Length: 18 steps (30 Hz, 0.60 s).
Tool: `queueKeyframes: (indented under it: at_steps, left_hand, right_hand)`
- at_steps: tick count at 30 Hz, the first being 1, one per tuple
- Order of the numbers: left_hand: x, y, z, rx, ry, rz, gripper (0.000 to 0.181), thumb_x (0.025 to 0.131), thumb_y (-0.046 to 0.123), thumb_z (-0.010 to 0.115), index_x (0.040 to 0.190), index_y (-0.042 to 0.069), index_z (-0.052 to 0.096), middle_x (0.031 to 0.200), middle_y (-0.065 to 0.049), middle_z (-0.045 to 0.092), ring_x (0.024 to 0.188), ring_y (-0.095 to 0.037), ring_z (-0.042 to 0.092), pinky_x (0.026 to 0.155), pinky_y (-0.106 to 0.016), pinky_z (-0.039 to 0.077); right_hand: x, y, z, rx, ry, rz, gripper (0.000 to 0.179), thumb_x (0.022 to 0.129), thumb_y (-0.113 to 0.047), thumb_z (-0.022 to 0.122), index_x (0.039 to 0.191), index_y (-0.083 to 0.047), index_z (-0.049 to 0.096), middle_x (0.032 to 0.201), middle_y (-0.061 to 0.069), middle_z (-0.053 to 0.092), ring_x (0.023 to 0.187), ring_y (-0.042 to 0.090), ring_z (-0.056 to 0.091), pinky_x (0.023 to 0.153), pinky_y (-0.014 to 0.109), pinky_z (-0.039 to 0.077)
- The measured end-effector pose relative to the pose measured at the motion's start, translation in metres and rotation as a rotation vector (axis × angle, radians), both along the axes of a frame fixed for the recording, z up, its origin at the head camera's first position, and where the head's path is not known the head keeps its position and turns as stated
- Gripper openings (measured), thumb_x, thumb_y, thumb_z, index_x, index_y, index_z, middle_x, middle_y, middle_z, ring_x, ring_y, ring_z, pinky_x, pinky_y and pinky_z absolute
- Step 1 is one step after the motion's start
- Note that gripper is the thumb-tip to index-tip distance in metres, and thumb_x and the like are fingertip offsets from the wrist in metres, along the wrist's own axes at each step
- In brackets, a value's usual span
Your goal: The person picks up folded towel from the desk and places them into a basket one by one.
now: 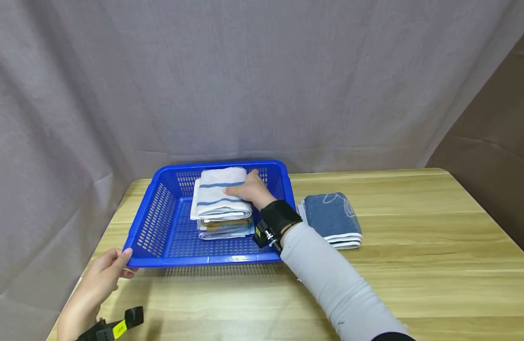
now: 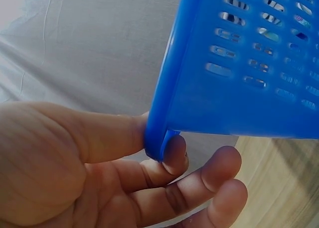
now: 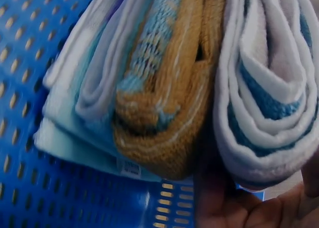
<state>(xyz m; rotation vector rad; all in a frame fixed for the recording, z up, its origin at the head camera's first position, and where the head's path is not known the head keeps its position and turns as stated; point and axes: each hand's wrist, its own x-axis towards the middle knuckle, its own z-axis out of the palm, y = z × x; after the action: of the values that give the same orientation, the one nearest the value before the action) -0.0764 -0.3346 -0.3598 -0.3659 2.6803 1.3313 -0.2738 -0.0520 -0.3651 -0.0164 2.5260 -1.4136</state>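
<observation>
My left hand (image 1: 102,274) pinches the front left corner of the blue plastic basket (image 1: 172,262), thumb on the rim and a forefinger curled under it in the left wrist view. My right hand (image 1: 253,190) grips the right side of a folded white towel with blue stripes (image 1: 222,177), its thumb on top; the fingers run beneath, partly hidden. That towel tops a stack in the basket. Below it lie a folded brown towel (image 3: 169,133) with light blue patches and pale blue and white folded towels (image 3: 89,133).
Right of the basket, a folded dark blue towel (image 1: 330,213) with a white edge lies on the wooden table (image 1: 415,246). A grey curtain (image 1: 262,85) hangs behind the table and along its left.
</observation>
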Motion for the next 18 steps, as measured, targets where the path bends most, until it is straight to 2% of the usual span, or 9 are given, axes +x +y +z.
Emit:
queueKeyframes:
  at_steps: [3,5,10,18]
  left_hand:
    - [-0.001,0.0,-0.001,0.0,0.011,-0.001,0.039,0.102,0.031,0.033,0.095,-0.004,0.048,0.081,-0.005,0.06,0.075,-0.016,0.055,0.062,-0.035,0.036]
    - [-0.003,-0.001,-0.001,-0.002,0.001,-0.001,0.039,0.102,0.03,0.032,0.094,-0.004,0.049,0.079,-0.005,0.059,0.074,-0.016,0.054,0.062,-0.034,0.037]
    - [-0.007,0.0,-0.002,0.01,-0.024,0.006,0.038,0.102,0.028,0.032,0.089,-0.003,0.049,0.073,-0.004,0.057,0.072,-0.017,0.052,0.063,-0.035,0.038]
    - [-0.013,0.004,-0.002,0.029,-0.024,-0.029,0.038,0.102,0.03,0.033,0.089,-0.002,0.048,0.077,-0.005,0.057,0.075,-0.018,0.052,0.065,-0.035,0.038]
  right_hand:
    - [0.001,-0.001,0.002,0.102,0.007,0.0,0.113,0.074,-0.045,0.073,0.143,0.002,-0.001,0.146,0.023,0.02,0.13,0.033,0.02,0.104,0.042,0.025]
    - [0.002,-0.001,0.002,0.132,0.002,0.001,0.113,0.074,-0.048,0.073,0.143,0.003,-0.001,0.146,0.024,0.02,0.13,0.033,0.02,0.104,0.043,0.025]
    - [0.003,0.002,0.001,0.129,0.0,0.005,0.112,0.074,-0.048,0.072,0.143,0.004,0.0,0.146,0.025,0.019,0.13,0.034,0.019,0.105,0.042,0.023]
    - [0.0,0.012,-0.001,0.104,0.012,0.008,0.109,0.076,-0.047,0.071,0.143,0.005,0.002,0.147,0.024,0.018,0.131,0.032,0.018,0.105,0.041,0.023]
